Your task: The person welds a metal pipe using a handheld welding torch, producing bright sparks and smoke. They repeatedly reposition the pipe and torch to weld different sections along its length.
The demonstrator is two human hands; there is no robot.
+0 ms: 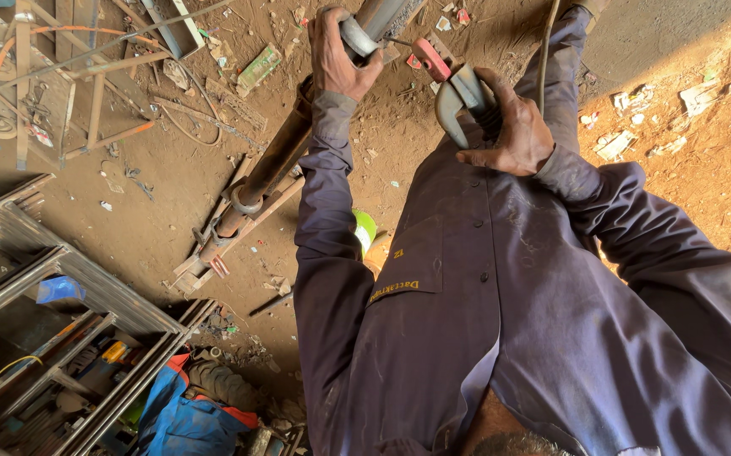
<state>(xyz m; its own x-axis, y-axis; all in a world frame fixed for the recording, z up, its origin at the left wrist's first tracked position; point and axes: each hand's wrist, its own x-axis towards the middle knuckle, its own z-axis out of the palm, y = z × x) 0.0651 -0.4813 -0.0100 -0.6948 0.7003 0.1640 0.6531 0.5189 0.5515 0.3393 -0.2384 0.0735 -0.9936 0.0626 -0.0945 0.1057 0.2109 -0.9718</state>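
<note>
While in left hand [336, 55], pipe [277, 160] diagonally down-left.

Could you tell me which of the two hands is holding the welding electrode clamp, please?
The right hand grips the electrode clamp with its red-tipped jaw. The left hand is instead wrapped around the rusty metal pipe at a shiny ring.

Things lying around on the dirt floor

Metal frames [62, 279] are stacked at one side, a blue cloth [184, 418] is dropped below them, and paper scraps [627, 139] are scattered about.
</note>
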